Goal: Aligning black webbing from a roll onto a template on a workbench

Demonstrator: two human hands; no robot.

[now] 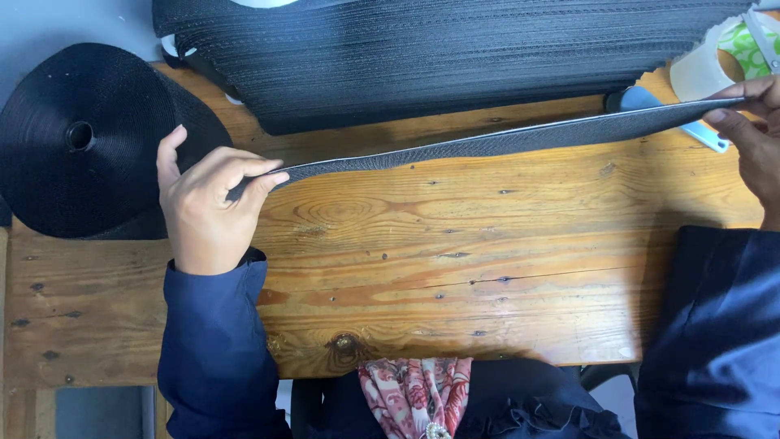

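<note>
On the knotty wooden desk [455, 268], both hands pinch a black webbing strap [487, 145] taut across mid-frame: left hand [207, 203] fingers closed near the webbing roll [81, 138], right hand [751, 122] gripping upper right.

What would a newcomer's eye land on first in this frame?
First, the black webbing strap stretched taut across the wooden table, pinched by the left hand and the right hand. Next, the big black roll at far left and the stacked cut strips along the back.
</note>
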